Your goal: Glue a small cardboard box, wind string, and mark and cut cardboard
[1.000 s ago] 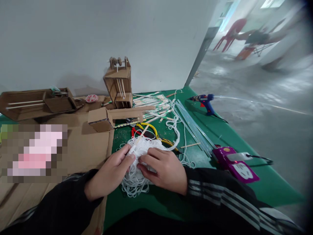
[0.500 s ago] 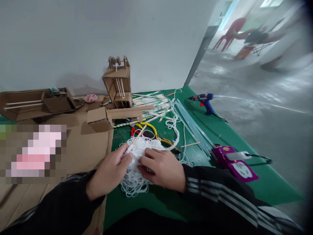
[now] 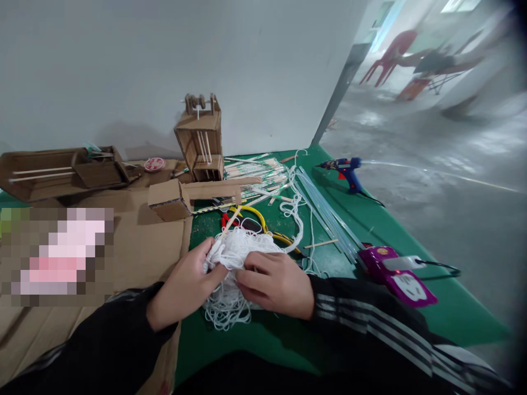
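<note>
A loose heap of white string [image 3: 229, 315] lies in front of me on the green table [image 3: 263, 351]. My left hand [image 3: 185, 288] is closed at its left side, thumb and fingers gripping a bunch of the strands. A thin wooden stick [image 3: 231, 220] juts up from the heap just beyond that hand; its lower end is hidden in the string. On the right side my right hand [image 3: 278, 282] has its fingers curled and pinched on the strands. Behind the heap lie pliers with yellow handles [image 3: 258, 213], partly covered.
A cardboard frame [image 3: 200, 137] stands by the wall, a cardboard box piece [image 3: 168, 198] before it. Several glue sticks [image 3: 325, 211] lie to the right, near a blue glue gun [image 3: 348, 171] and a purple power strip [image 3: 397, 277]. Flat cardboard [image 3: 140, 241] covers the left side.
My left thumb has pushed under the strands and a bunch of string is now raised over it. The right hand has shifted slightly to the right. The stick leans a little more upright.
</note>
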{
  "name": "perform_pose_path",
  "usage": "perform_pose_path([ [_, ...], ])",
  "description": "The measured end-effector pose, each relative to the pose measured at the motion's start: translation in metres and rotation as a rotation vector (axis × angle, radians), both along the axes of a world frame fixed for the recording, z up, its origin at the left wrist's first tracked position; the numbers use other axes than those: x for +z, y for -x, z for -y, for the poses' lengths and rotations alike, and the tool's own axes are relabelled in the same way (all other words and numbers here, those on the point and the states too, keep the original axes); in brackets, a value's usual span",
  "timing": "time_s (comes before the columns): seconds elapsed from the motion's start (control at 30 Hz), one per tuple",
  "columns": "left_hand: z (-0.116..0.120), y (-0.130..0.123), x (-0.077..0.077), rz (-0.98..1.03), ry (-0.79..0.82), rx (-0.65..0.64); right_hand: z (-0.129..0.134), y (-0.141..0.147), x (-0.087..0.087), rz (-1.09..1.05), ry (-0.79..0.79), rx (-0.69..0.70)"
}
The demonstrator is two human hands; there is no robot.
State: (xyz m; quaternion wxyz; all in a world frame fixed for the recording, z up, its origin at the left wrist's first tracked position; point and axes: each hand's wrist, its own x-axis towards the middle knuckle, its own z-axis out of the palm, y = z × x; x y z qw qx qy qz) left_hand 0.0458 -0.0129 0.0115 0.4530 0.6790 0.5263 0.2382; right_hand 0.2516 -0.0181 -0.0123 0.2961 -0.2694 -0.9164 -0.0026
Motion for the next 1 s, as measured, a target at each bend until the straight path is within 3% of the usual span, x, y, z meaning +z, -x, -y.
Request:
perform_pose_path([
  [0.13, 0.001, 0.000, -0.003, -0.077, -0.045, 0.084, -0.001, -0.001, 0.001, -0.032, 0.061, 0.008],
  [0.37, 0.004, -0.003, 0.000, -0.016, -0.045, 0.044, 0.001, -0.001, 0.014, -0.042, 0.268, -0.003],
  [0.57, 0.006, -0.005, 0.000, 0.035, -0.028, 0.004, 0.001, 0.004, 0.007, -0.100, 0.256, -0.135],
  [0.73, 0.007, -0.006, -0.002, 0.075, 0.008, 0.017, 0.000, 0.005, 0.004, -0.112, 0.336, -0.150],
  [1.0, 0.011, -0.005, 0.009, -0.065, -0.031, 0.103, 0.001, 0.006, 0.000, -0.086, 0.407, -0.169],
])
